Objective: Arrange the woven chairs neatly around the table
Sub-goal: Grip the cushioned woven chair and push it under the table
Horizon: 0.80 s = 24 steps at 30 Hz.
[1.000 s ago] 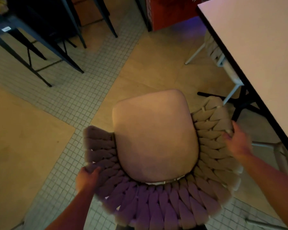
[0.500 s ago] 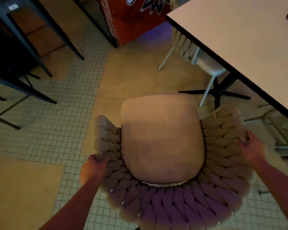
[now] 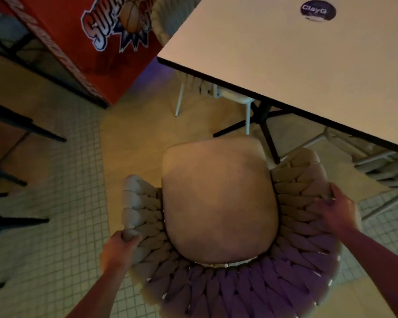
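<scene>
Woven chair (image 3: 218, 203), clenched at both rims by left grip (image 3: 118, 250) and right grip (image 3: 336, 213), faces the counter (image 3: 285, 65); next, push it squarely under.

woven chair (image 3: 218, 203) | upright, cushioned, near table (image 3: 285, 53) | second chair (image 3: 216, 90) seemingly tucked under

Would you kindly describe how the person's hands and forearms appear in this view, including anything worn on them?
Both forearms are bare as far as the frame shows. The left hand and right hand carry no gloves, and no watch, bracelet or ring is visible in this dim, slightly blurred light.
</scene>
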{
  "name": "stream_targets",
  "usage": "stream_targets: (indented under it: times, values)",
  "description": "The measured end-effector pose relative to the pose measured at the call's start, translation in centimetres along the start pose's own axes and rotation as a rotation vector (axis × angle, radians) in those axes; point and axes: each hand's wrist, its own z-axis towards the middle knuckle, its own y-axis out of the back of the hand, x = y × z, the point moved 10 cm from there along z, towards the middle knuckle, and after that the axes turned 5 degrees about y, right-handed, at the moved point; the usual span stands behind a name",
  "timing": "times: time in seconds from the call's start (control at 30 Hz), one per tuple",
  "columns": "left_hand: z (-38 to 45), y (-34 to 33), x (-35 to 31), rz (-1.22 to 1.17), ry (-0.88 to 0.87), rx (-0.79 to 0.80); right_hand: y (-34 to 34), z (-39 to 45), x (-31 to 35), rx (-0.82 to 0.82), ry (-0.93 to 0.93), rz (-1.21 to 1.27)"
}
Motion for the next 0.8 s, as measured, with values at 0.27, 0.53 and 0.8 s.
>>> stream_targets:
  times: [0.27,0.53,0.8]
  values:
    - [6.2,1.7,-6.0,0.161,-0.170,0.058,-0.4,-4.9,-1.4,-0.083,-0.190,0.015]
    - [10.6,2.2,-13.8,0.217,-0.350,0.139,-1.0,-10.7,-2.4,-0.159,-0.378,0.069]
    - [10.7,1.5,-18.6,0.302,-0.438,0.162,-0.9,-12.2,-4.0,-0.197,-0.494,0.135]
